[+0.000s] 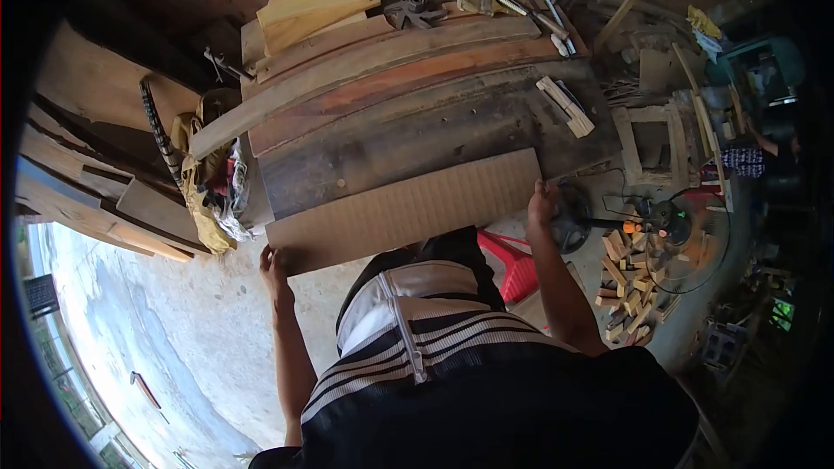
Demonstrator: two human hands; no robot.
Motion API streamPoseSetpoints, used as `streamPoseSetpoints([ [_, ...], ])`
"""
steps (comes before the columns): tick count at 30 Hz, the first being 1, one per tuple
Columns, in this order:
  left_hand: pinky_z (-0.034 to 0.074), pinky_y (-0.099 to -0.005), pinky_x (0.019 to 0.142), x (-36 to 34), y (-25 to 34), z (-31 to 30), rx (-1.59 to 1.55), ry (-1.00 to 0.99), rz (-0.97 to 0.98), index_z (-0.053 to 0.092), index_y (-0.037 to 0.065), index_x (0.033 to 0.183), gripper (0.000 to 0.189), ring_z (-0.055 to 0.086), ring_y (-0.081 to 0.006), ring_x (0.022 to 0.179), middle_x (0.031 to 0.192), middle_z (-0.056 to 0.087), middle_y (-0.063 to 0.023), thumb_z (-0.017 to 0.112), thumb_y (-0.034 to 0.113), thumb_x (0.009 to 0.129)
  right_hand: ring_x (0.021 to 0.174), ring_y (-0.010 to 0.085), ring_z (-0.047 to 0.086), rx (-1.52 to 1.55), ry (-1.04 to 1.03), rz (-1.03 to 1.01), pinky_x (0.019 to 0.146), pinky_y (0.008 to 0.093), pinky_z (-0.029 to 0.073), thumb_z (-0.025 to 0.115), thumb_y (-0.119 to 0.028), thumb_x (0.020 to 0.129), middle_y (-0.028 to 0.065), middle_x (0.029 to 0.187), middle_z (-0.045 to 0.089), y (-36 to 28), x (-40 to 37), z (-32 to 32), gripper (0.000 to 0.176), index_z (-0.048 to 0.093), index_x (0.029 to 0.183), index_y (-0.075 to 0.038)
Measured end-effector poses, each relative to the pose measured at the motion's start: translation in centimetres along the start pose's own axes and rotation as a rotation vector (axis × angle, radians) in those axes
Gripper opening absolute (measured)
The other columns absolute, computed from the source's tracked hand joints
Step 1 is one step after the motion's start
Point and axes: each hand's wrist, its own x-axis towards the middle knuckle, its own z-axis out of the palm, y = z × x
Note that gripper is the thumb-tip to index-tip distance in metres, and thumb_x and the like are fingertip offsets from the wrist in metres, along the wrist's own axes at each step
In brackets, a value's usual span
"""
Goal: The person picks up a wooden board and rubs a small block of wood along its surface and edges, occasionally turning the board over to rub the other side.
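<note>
A long brown corrugated board (408,208), which looks like cardboard, lies along the near edge of a dark wooden workbench (391,143). My left hand (274,262) grips its near left corner, fingers closed on the edge. At the board's right end, my right hand (543,200) is closed on the corner. Beyond the board, a long wooden plank (365,69) and a reddish plank (347,104) lie across the bench. A small pale wooden piece (565,107) rests on the bench at the right.
Yellowish boards (317,9), a dark metal fan-shaped part (415,11) and a brush (480,2) are at the bench's back. A red plastic stool (508,267), a standing fan (669,221) and wood offcuts (630,295) stand right. Planks (130,200) lean left. A person (773,152) is far right.
</note>
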Motion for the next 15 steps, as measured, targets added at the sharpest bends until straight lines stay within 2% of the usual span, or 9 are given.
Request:
streamPoseSetpoints([
  [3,0.041,-0.0364,0.092,1.1,1.2,1.4,-0.287,0.195,-0.258,0.055,0.001,0.122,0.049,0.054,-0.0210,0.105,0.110,0.061,-0.0084,0.058,0.038,0.090,0.117,0.0367,0.047,0.033,-0.035,0.088,0.099,0.0426,0.036,0.048,-0.043,0.094,0.0247,0.124,0.048,-1.2,1.2,-0.6,0.058,0.043,0.125,0.006],
  [5,0.042,-0.0371,0.088,-0.1,4.0,2.2,-0.567,0.203,-0.273,0.057,0.003,0.120,0.049,0.055,-0.0214,0.099,0.105,0.061,-0.0081,0.053,0.044,0.092,0.120,0.0363,0.046,0.011,-0.101,0.092,0.101,0.0428,0.035,0.045,-0.048,0.095,0.0242,0.129,0.047,-2.4,1.0,-1.2,0.063,0.042,0.129,0.005],
  [6,0.042,-0.0371,0.088,-0.3,4.8,2.4,-0.564,0.211,-0.270,0.057,0.003,0.120,0.049,0.055,-0.0214,0.099,0.105,0.061,-0.0081,0.053,0.044,0.092,0.126,0.0350,0.042,0.103,-0.117,0.279,0.104,0.0429,0.032,0.041,-0.054,0.095,0.0226,0.135,0.043,-4.3,0.5,-1.8,0.069,0.039,0.133,0.003],
  [7,0.042,-0.0369,0.082,0.0,5.6,2.6,-0.648,0.263,-0.170,0.059,0.006,0.109,0.046,0.054,-0.0199,0.091,0.095,0.059,-0.0059,0.048,0.048,0.093,0.132,0.0336,0.038,0.196,-0.134,0.464,0.107,0.0430,0.029,0.036,-0.060,0.095,0.0209,0.141,0.039,-6.1,0.2,-2.2,0.075,0.037,0.137,0.002],
  [8,0.042,-0.0366,0.076,0.5,6.5,2.6,-0.729,0.316,-0.069,0.061,0.009,0.098,0.046,0.053,-0.0184,0.084,0.084,0.057,-0.0038,0.044,0.052,0.094,0.132,0.0336,0.038,0.197,-0.147,0.463,0.107,0.0430,0.029,0.036,-0.060,0.095,0.0209,0.141,0.039,-7.3,0.0,-2.1,0.075,0.037,0.137,0.002],
  [9,0.042,-0.0366,0.076,1.0,7.9,2.4,-0.730,0.329,-0.062,0.061,0.009,0.098,0.046,0.053,-0.0184,0.084,0.084,0.057,-0.0038,0.044,0.052,0.094,0.136,0.0316,0.032,0.315,-0.150,0.450,0.110,0.0428,0.025,0.032,-0.064,0.094,0.0185,0.145,0.035,-8.4,-0.2,-2.0,0.078,0.035,0.140,0.000],
  [11,0.036,-0.0344,0.069,2.0,10.3,1.8,-0.917,0.361,-0.151,0.050,0.014,0.070,0.050,0.046,-0.0167,0.073,0.067,0.046,0.0002,0.037,0.056,0.094,0.140,0.0296,0.026,0.427,-0.171,0.438,0.113,0.0427,0.020,0.027,-0.067,0.093,0.0162,0.150,0.030,-10.4,-0.2,-1.7,0.082,0.033,0.143,-0.002],
  [13,0.033,-0.0340,0.069,4.4,9.0,0.6,-1.024,0.127,0.057,0.036,0.016,0.059,0.055,0.041,-0.0162,0.068,0.062,0.039,0.0012,0.035,0.059,0.094,0.144,0.0259,0.017,0.856,-0.340,0.394,0.116,0.0395,0.008,0.033,-0.073,0.088,0.0089,0.152,0.028,-11.9,0.1,-1.6,0.087,0.031,0.145,-0.007],
  [15,0.037,-0.0370,0.083,5.1,9.9,1.1,-1.091,0.195,-0.022,0.039,0.011,0.056,0.059,0.056,-0.0177,0.090,0.083,0.062,-0.0068,0.037,0.056,0.094,0.144,0.0263,0.018,0.927,-0.377,0.398,0.116,0.0396,0.010,0.034,-0.072,0.089,0.0095,0.151,0.028,-13.5,0.8,-1.3,0.085,0.032,0.144,-0.007],
])
